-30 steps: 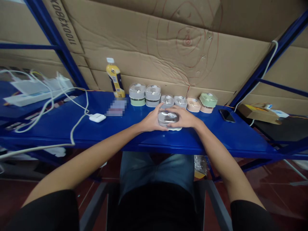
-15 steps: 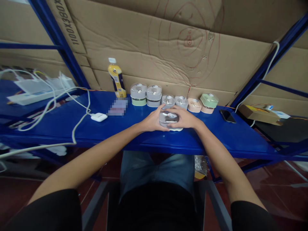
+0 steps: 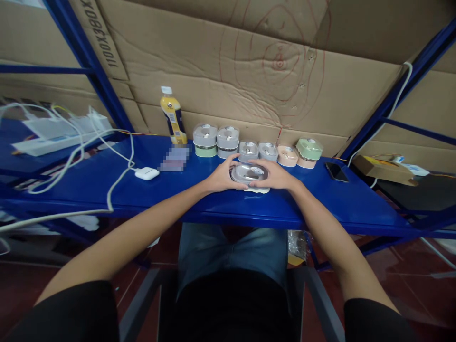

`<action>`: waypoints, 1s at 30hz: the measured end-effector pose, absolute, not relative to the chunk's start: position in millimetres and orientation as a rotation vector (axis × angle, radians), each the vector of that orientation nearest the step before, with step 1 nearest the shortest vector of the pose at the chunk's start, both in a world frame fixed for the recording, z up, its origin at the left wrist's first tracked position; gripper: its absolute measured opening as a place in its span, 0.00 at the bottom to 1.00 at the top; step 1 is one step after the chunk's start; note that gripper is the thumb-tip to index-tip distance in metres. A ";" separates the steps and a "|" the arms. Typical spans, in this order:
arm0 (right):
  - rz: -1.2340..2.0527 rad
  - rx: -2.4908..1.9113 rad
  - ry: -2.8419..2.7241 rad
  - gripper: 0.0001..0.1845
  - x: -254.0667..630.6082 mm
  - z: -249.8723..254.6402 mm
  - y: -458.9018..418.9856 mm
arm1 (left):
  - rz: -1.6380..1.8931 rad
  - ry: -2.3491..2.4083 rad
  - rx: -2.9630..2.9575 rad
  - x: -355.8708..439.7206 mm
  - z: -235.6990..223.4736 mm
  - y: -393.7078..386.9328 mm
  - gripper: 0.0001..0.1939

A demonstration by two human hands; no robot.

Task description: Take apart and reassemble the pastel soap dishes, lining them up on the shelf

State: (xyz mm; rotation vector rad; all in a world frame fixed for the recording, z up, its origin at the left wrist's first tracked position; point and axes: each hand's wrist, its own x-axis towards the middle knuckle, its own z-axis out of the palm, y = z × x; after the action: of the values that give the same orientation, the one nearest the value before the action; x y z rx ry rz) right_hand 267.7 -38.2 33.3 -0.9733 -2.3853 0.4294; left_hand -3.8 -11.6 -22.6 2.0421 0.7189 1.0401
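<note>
Near the front of the blue table, a small rounded grey container with a shiny clear lid (image 3: 245, 175) sits between my hands. My left hand (image 3: 223, 176) is curved round its left end, thumb along the near side. From the right, my right hand (image 3: 276, 175) grips it, with fingers over the far rim and the thumb at the near edge. A pale edge shows beneath the container on the near right. What lies under it is mostly hidden. Behind my hands stand similar lidded containers in a row: grey ones (image 3: 248, 151), a peach one (image 3: 287, 155) and a green-topped one (image 3: 309, 149).
A yellow drink bottle (image 3: 173, 116) stands at the back left, beside a blurred flat item (image 3: 175, 158). Nearer lies a white earbud case (image 3: 147, 174) with cables (image 3: 110, 190) to its left. A phone (image 3: 337, 172) lies right, before an open cardboard box (image 3: 384, 170).
The lidded container looks turned slightly between my hands, and its lid shows wider. My fingers have shifted a little on its rim. The row behind stays put.
</note>
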 end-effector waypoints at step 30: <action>0.338 -1.015 -2.298 0.46 271.0 34.9 -38.0 | 1.090 0.708 2.157 -5.8 -15.8 -17.2 0.58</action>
State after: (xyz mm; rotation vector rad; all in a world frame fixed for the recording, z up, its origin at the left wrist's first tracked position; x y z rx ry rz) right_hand 271.0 -38.0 34.9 -1.0152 -2.2978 0.3379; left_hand -5.8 -17.2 -15.8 2.1566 0.7084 1.0900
